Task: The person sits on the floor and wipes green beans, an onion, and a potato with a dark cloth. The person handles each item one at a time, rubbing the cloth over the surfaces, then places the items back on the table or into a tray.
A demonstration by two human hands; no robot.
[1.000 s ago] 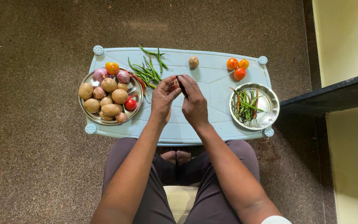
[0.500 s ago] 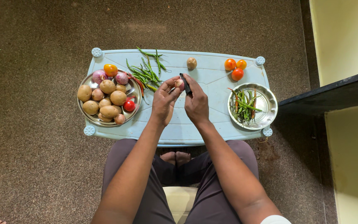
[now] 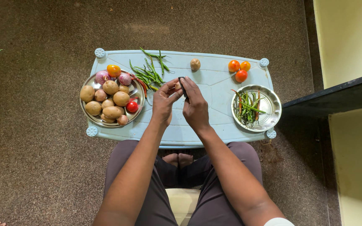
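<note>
Hands: left hand (image 3: 163, 102) pinched a small pinkish round vegetable (image 3: 177, 86) between thumb and fingers; right hand (image 3: 195, 106) was closed around a dark-handled peeling tool (image 3: 182, 83) pressed against that vegetable, above the middle of the table.
Change: half a second before, the dark tool stood out clear and slanted with the vegetable showing beside it; now the two hands had drawn tighter together and the vegetable was mostly hidden by the fingers.
Table: pale blue plastic low table (image 3: 214, 88) with round corner caps, smooth and moulded, on a speckled brown floor (image 3: 42, 167).
Left side: round steel plate (image 3: 89, 121), shiny, heaped with matte brown potatoes (image 3: 112, 111), purple onions (image 3: 102, 76) and glossy red and orange tomatoes (image 3: 132, 106).
Loose items: slim green chillies (image 3: 149, 71) lay just beside the left hand's fingers; one small brown potato (image 3: 195, 64) sat near the far edge; three orange-red tomatoes (image 3: 239, 70) touched each other near the far right corner.
Right side: fluted steel bowl (image 3: 273, 104) held green and red chilli pieces (image 3: 248, 106), well apart from the hands.
</note>
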